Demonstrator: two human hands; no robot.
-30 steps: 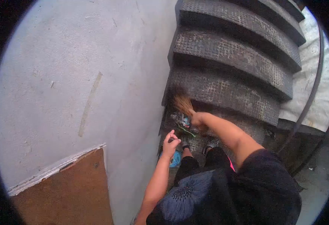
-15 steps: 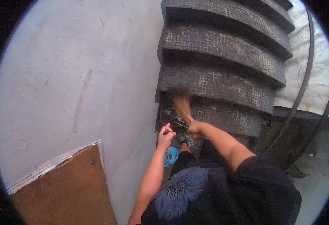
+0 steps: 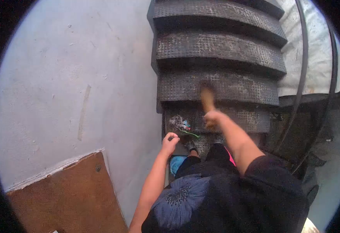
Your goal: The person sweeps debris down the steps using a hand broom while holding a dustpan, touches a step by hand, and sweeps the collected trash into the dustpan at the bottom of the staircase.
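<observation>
Over on the left my left hand (image 3: 170,142) is curled loosely shut near the wall (image 3: 80,77), though I can't tell what's in it. Just past it there's a little pile of litter (image 3: 181,125) on the step (image 3: 251,118). My right hand (image 3: 212,117) is wrapped tight around a brush (image 3: 207,99), bristles up against the next step.

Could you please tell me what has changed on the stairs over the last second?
The right hand swung the hand broom rightward, away from the litter pile, so its bristles now point up the step. The left hand stays loosely curled near the wall; the litter stays on the step.
</observation>
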